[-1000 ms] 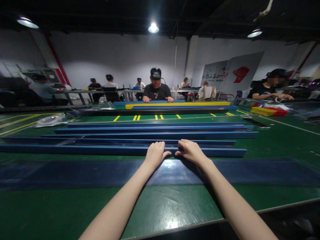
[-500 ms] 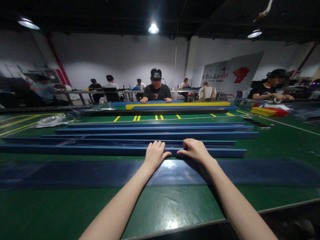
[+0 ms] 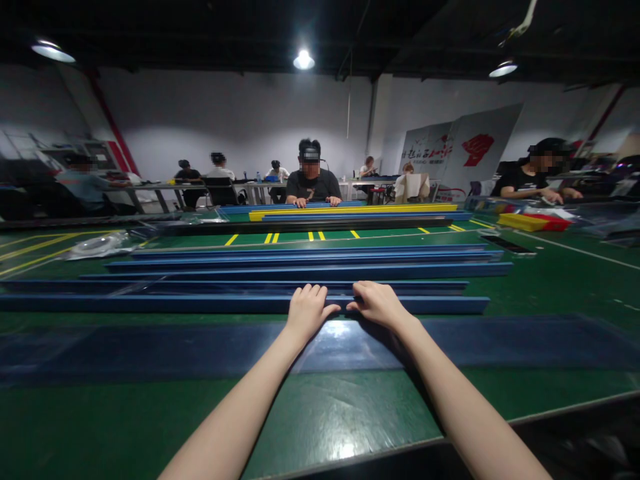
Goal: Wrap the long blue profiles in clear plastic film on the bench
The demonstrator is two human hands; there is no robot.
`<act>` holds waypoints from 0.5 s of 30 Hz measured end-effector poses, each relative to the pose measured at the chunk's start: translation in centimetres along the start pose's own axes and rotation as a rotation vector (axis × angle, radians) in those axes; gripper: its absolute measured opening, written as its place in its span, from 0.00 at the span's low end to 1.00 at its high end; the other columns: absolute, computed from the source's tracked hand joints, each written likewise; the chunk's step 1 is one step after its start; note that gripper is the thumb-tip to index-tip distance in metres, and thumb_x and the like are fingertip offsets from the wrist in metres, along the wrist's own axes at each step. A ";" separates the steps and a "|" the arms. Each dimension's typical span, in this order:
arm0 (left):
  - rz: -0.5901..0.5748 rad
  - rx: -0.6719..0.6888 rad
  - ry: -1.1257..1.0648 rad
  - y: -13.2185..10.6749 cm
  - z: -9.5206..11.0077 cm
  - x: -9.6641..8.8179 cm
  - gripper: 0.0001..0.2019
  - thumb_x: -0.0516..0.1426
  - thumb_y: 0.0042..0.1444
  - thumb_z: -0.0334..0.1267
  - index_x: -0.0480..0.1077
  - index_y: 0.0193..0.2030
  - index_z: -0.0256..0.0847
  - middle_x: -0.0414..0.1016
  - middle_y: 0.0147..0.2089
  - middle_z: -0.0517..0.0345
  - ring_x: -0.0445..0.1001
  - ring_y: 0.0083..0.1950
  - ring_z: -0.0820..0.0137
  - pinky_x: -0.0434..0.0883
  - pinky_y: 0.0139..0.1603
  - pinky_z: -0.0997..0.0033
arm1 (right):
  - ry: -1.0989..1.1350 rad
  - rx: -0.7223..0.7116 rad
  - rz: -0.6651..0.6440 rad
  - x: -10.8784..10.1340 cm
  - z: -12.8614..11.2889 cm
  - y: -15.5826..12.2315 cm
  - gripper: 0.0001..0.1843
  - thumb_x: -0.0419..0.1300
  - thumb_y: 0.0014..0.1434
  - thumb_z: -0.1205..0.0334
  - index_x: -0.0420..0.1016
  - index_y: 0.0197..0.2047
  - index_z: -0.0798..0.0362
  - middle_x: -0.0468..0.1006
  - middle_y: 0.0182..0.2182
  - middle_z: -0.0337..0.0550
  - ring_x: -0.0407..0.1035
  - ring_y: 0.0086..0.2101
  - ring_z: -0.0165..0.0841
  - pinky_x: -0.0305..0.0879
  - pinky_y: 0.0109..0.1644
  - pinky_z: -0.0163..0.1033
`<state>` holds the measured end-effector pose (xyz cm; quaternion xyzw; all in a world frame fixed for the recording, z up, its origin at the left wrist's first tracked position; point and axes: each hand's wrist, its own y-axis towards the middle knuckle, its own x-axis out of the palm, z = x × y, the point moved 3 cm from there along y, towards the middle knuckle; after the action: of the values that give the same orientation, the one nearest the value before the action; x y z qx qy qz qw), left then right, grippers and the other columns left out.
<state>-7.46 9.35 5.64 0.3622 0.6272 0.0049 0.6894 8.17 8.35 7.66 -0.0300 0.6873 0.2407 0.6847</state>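
- The front blue strip point(image 3: 150, 305) is probably weighing little, holding stiff along its length but flexing toward its ends; its smooth surface is likely offering a slippery grip.
- Wider-spaced holds on its long edges would likely be giving steadier support.
- The strip is lying crosswise beneath both hands, reaching farther past the left.
- The left hand point(image 3: 306, 310) and right hand point(image 3: 375, 303) are clasping it, fingers curling over, thumbs on the near side; pressure is not showing.
- A flat translucent sheet point(image 3: 200, 347) is lying just nearer than the hands.

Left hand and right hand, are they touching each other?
Apart: the head view shows a narrow gap between the left hand and right hand, with the blue rail visible.
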 end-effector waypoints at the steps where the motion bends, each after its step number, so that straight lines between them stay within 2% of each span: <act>1: -0.003 0.000 0.005 0.0 0.0 0.0 0.17 0.53 0.53 0.52 0.66 0.35 0.39 0.72 0.36 0.52 0.66 0.41 0.62 0.59 0.37 0.65 | 0.005 0.006 -0.008 0.0 0.0 0.1 0.10 0.56 0.54 0.54 0.68 0.33 0.53 0.75 0.33 0.43 0.67 0.36 0.32 0.48 0.30 0.34; 9: -0.004 0.022 -0.016 0.1 0.0 0.0 0.17 0.52 0.53 0.52 0.65 0.36 0.39 0.72 0.37 0.54 0.67 0.40 0.64 0.58 0.38 0.66 | 0.008 0.031 -0.007 -0.8 1.0 -0.3 0.10 0.58 0.51 0.54 0.68 0.28 0.52 0.75 0.30 0.40 0.68 0.31 0.31 0.45 0.27 0.34; 15: 0.004 -0.004 -0.007 0.2 -0.1 -0.1 0.17 0.53 0.52 0.53 0.66 0.36 0.39 0.72 0.37 0.54 0.67 0.40 0.64 0.57 0.38 0.67 | -0.016 0.161 -0.049 -1.2 4.0 -1.5 0.11 0.57 0.50 0.53 0.68 0.27 0.52 0.75 0.28 0.41 0.68 0.30 0.33 0.44 0.26 0.33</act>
<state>-7.46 9.45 5.81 0.3621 0.6241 0.0061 0.6924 12.48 8.14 8.54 0.0101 0.6978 0.1681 0.6962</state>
